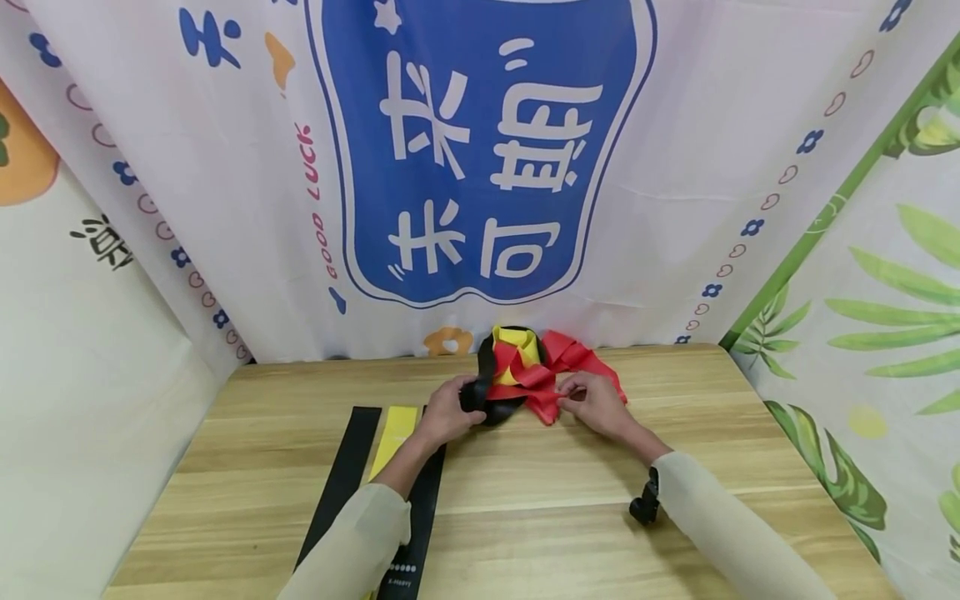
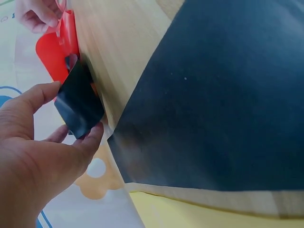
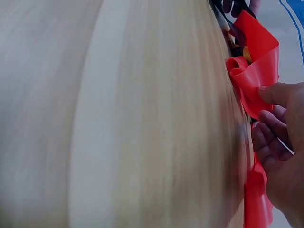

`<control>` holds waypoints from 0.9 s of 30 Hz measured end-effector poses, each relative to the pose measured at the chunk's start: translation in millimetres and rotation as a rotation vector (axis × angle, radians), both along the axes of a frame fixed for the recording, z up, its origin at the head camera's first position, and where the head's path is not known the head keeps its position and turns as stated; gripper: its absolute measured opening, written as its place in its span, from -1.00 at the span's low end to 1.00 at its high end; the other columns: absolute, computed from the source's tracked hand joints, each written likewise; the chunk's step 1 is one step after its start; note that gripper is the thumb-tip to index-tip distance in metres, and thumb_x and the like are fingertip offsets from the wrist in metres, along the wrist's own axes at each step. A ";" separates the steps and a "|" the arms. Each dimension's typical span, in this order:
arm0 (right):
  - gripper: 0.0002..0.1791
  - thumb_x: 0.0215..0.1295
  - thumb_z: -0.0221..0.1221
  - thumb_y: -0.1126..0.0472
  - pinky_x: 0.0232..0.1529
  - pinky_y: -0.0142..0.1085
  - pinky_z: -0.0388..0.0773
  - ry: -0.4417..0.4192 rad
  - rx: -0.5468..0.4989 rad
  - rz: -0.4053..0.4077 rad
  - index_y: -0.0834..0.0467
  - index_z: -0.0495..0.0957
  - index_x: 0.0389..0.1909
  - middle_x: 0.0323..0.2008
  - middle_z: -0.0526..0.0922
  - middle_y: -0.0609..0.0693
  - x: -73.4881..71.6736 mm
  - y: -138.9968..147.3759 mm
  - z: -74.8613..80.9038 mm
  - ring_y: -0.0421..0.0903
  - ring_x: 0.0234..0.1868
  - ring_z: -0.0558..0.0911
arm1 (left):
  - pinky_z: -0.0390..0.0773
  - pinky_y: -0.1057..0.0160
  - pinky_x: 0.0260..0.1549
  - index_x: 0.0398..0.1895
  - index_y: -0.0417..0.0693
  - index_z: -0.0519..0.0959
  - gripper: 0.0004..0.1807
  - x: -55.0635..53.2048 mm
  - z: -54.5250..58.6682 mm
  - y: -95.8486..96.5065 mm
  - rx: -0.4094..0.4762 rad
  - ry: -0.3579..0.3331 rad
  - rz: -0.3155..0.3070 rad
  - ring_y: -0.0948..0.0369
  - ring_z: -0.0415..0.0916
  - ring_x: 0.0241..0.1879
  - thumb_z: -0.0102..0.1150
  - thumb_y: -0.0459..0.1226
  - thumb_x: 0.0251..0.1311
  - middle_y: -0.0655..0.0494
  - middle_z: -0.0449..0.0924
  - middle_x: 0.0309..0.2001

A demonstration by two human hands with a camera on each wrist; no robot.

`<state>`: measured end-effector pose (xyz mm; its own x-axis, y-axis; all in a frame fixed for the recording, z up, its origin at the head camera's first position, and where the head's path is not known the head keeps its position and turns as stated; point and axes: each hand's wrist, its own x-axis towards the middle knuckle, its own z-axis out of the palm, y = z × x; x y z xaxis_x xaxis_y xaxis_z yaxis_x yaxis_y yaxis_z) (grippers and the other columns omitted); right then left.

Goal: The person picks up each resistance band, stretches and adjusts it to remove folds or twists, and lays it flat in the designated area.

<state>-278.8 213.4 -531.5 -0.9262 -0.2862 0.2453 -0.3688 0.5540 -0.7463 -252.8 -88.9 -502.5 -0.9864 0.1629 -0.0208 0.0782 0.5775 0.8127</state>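
Observation:
A tangled heap of flat resistance bands lies at the table's back edge: a black band [image 1: 486, 371], a yellow band [image 1: 517, 337] and a red band [image 1: 536, 379]. My left hand [image 1: 450, 412] grips the black band at the heap's left side; in the left wrist view its thumb and fingers curl round the folded black strip [image 2: 80, 102]. On the other side, my right hand [image 1: 596, 404] pinches the red band between thumb and fingers. The right wrist view shows that red strip [image 3: 261, 61] bending up from the heap, with more red hanging below the hand.
Left of the heap, a black band [image 1: 341, 475], a yellow band [image 1: 397, 429] and another black band [image 1: 426, 508] lie flat side by side, partly under my left arm. A printed curtain [image 1: 675, 208] hangs behind the wooden table [image 1: 555, 533].

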 end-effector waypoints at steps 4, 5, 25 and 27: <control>-0.89 0.23 0.48 0.36 -0.26 -0.38 0.65 0.004 0.026 -0.038 0.17 0.74 -0.29 -0.27 0.74 0.01 3.1 11.8 1.8 -0.14 -0.26 0.70 | 0.40 -0.21 0.41 0.45 -0.30 0.44 -0.25 0.8 0.3 0.8 -0.004 -0.006 -0.011 -0.19 0.39 0.42 0.51 -0.39 0.17 -0.27 0.48 0.40; -0.89 0.23 0.48 0.37 -0.25 -0.38 0.64 0.008 0.039 -0.052 0.18 0.74 -0.30 -0.28 0.74 0.01 3.5 15.1 2.3 -0.13 -0.27 0.70 | 0.39 -0.21 0.41 0.45 -0.30 0.43 -0.25 1.1 0.3 0.8 -0.007 -0.008 -0.014 -0.19 0.39 0.43 0.51 -0.38 0.18 -0.27 0.48 0.41; -0.85 0.19 0.49 0.39 -0.13 -0.20 0.68 0.084 0.155 0.022 0.23 0.71 -0.28 -0.25 0.73 0.07 2.4 39.0 1.0 0.00 -0.18 0.69 | 0.46 -0.18 0.36 0.36 -0.25 0.54 -0.37 1.2 -1.0 -4.7 -0.075 -0.029 -0.006 -0.18 0.44 0.36 0.49 -0.32 0.21 -0.29 0.52 0.31; -0.84 0.19 0.48 0.42 -0.13 -0.17 0.70 0.095 0.148 0.019 0.25 0.72 -0.25 -0.25 0.74 0.06 3.1 35.7 2.5 0.00 -0.19 0.70 | 0.44 -0.18 0.37 0.37 -0.25 0.53 -0.37 1.7 -1.0 -4.3 -0.074 -0.039 -0.009 -0.18 0.43 0.37 0.49 -0.32 0.22 -0.30 0.51 0.32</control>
